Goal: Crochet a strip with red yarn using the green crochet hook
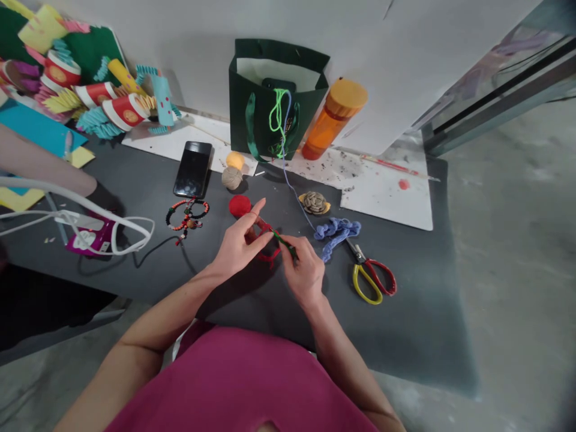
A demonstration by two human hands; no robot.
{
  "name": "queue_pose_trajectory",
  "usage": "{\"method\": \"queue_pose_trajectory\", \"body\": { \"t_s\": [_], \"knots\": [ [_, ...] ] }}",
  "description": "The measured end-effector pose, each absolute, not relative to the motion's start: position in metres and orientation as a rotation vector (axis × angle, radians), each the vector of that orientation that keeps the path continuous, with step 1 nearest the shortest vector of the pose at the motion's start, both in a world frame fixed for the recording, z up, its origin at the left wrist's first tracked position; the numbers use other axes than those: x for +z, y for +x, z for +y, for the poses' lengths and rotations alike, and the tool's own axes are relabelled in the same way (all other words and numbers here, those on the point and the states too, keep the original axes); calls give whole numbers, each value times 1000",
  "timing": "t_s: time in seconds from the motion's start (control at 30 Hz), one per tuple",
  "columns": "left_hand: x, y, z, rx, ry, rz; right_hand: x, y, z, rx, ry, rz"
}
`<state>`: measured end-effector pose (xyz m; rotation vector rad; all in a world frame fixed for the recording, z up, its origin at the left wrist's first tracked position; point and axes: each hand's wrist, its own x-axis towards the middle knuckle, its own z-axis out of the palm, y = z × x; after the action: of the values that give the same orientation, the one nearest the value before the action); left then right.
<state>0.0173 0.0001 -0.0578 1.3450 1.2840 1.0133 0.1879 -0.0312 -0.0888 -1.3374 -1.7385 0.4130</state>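
A dark grey table (418, 324) spans the scene, with a white board (387, 207) lying along its far edge. Beyond the hands stands a dark green paper bag (238, 123), bright green and blue-violet strands hanging over its front. Paper-cup figures (128, 112) crowd the far left corner, and another person's arm (40, 159) reaches in below them. An orange bottle (326, 123) leans just right of the bag. The left hand (238, 240) has its thumb and fingertips pinched on a small piece of red yarn work (269, 258), which sits between the two hands above the table's near half. The right hand (305, 267) is curled around a slim green-handled tool (279, 239), its tip angled into the red work; it looks like a crochet hook, though the fingers cover too much to be sure. Scissors (359, 254) with one yellow and one red handle lie to the right, their blades by a blue-violet yarn piece (335, 231). A black phone (193, 170) rests at left, above a beaded bracelet (184, 223). Smaller still are a grey-brown yarn flower (314, 203), a red yarn ball (240, 206) just beside the left hand, and beige (231, 178) and yellow balls (234, 159) side by side.
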Motion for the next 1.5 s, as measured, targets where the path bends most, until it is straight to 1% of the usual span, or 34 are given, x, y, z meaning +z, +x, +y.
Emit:
{"method": "queue_pose_trajectory", "body": {
  "t_s": [0.37,0.53,0.8,1.5],
  "knots": [
    [-57,14,7,1103,896,1102,-82,187,-31,300,-1264,-1731],
    [-61,14,9,1056,780,972,-79,184,-32,281,-1236,-1712],
    [-62,13,8,1029,735,896,-80,184,-33,245,-1230,-1686],
    [-52,16,7,1113,601,879,-82,184,-35,273,-1212,-1714]
  ]
}}
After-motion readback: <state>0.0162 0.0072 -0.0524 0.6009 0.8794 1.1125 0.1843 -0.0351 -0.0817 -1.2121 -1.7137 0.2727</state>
